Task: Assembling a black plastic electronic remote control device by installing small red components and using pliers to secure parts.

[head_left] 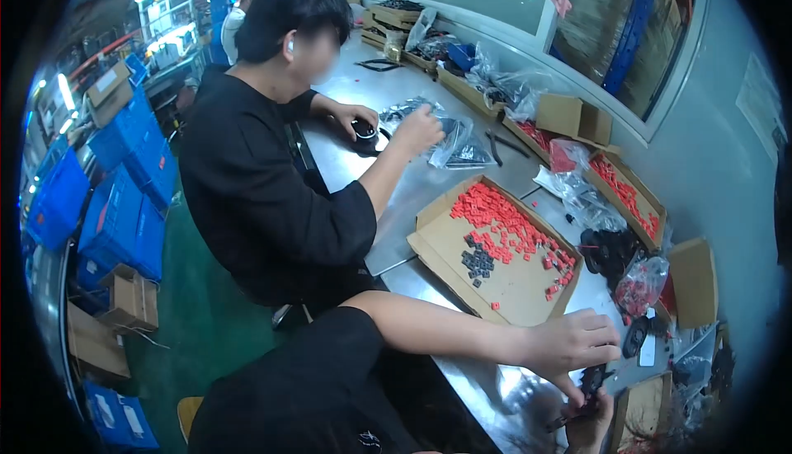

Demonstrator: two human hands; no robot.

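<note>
My left hand (571, 345) reaches in from the left, its fingers curled down over a small black part (591, 381). Below it, my right hand (587, 429) grips the same part from underneath; much of this hand is cut off by the lower edge. The part's exact kind is too dark to make out. Just beyond my left forearm lies a shallow cardboard tray (435, 230). It holds many small red square pieces (499, 219) and a small cluster of black ones (477, 261).
A co-worker in black (268, 165) sits to my left, handling a dark round part (364, 130). Open boxes of red pieces (624, 190) line the wall side, with plastic bags (642, 282) and a black coil (609, 252). Another cardboard box (642, 409) stands right of my hands.
</note>
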